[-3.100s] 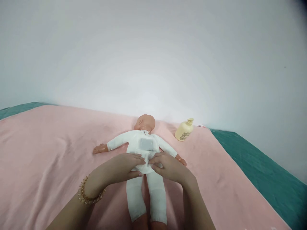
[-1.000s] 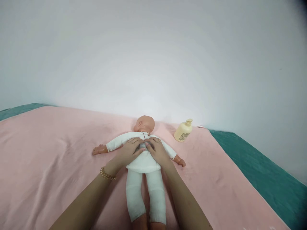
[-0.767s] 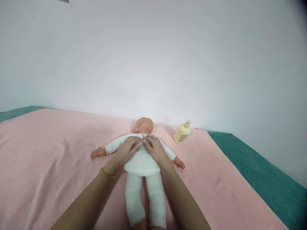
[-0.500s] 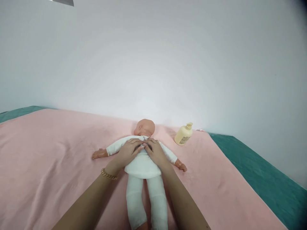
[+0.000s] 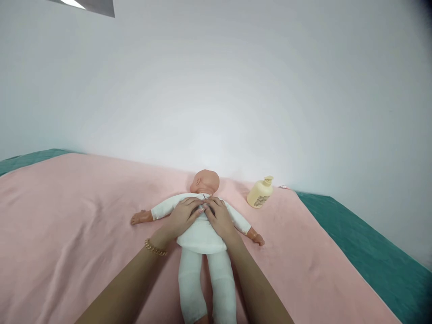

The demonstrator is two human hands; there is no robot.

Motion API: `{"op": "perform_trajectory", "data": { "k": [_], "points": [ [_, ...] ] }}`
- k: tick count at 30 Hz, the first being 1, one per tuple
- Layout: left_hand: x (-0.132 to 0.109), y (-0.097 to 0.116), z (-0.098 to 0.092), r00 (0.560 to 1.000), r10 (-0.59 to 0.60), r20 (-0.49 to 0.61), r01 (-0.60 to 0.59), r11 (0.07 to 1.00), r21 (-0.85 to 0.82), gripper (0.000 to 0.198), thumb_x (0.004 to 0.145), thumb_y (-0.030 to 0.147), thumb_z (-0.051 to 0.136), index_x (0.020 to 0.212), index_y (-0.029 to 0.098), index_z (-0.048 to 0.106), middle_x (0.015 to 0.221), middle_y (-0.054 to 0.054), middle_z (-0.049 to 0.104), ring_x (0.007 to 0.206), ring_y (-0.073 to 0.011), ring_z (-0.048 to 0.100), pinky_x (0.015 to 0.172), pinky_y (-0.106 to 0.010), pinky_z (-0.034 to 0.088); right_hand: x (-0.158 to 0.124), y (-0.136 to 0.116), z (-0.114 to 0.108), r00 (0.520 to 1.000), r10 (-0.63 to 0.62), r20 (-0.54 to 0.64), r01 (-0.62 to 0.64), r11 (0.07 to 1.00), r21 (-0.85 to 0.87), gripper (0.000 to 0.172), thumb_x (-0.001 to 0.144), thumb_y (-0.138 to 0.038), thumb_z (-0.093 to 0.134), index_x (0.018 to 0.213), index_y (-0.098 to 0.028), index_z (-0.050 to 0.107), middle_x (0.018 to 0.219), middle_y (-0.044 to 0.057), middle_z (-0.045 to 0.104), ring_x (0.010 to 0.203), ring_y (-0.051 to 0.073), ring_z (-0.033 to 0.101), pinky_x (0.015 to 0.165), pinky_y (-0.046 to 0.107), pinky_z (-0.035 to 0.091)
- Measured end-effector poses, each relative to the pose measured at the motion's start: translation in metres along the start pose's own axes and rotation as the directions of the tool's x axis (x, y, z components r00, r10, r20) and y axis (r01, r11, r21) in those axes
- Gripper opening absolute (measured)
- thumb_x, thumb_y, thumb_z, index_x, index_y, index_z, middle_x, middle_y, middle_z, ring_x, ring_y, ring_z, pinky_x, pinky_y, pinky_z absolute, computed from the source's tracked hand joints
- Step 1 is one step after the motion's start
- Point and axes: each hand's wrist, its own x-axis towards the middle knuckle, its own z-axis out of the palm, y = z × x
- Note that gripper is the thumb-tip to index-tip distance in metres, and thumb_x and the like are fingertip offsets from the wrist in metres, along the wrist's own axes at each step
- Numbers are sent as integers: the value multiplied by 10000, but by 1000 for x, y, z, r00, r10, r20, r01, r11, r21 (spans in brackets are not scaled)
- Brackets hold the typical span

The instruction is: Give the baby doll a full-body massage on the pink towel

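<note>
A baby doll (image 5: pixel 201 238) with a white cloth body lies face down, its bare head turned to the left and its arms spread out. My left hand (image 5: pixel 185 214) rests flat on the left side of the doll's upper back, a beaded bracelet on that wrist. On the right side of the same back lies my right hand (image 5: pixel 218 217), also flat. The fingertips of both hands nearly meet below the doll's neck, and the thumbs are close together. Neither hand grasps anything. The cloth under my palms is hidden.
A pale yellow pump bottle (image 5: pixel 259 192) stands to the right of the doll's head. Beneath everything spreads a pink blanket (image 5: pixel 84 207), over a green cover (image 5: pixel 357 229) that shows at both sides. A white wall (image 5: pixel 216 90) rises right behind.
The view has shifted slightly, so everything sits a little lower and to the right. Both hands keep their place on the doll's back, with at most a slight shift of the fingers.
</note>
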Motion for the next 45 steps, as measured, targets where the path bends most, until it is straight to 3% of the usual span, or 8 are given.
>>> {"op": "perform_trajectory", "data": {
  "k": [6, 16, 28, 45],
  "points": [
    [-3, -2, 8, 997, 20, -81, -14, 997, 73, 337, 990, 367, 406, 1204, 204, 610, 1269, -73, 622, 1244, -229, 493, 1093, -470, 374, 1, 8, 5, 999, -27, -18, 26, 999, -32, 316, 980, -275, 465, 1245, -183, 611, 1259, 101, 588, 1183, 242, 492, 1042, 418, 383],
    [-2, -4, 8, 1000, -4, -23, 6, 995, 97, 359, 986, 384, 422, 1212, 180, 611, 1260, -74, 639, 1252, -229, 492, 1100, -459, 369, 1, 2, -1, 997, 2, 76, 4, 997, -79, 316, 981, -238, 462, 1258, -195, 607, 1278, 97, 602, 1202, 235, 496, 1051, 424, 366],
    [-3, -4, 8, 1000, -7, -7, 8, 996, 92, 420, 990, 434, 385, 1292, 200, 559, 1351, -78, 582, 1305, -229, 451, 1118, -457, 347, 0, 9, 4, 999, -24, 31, 26, 996, -81, 354, 993, -303, 435, 1308, -207, 564, 1313, 87, 574, 1235, 243, 465, 1067, 430, 364],
    [-2, -3, 7, 1000, -16, 13, 15, 997, 79, 404, 990, 415, 394, 1300, 210, 552, 1343, -83, 587, 1301, -226, 454, 1109, -475, 349, -1, 12, 5, 995, -2, 98, 16, 991, -135, 405, 999, -346, 411, 1370, -216, 510, 1382, 100, 524, 1285, 271, 427, 1079, 471, 353]
  ]
}}
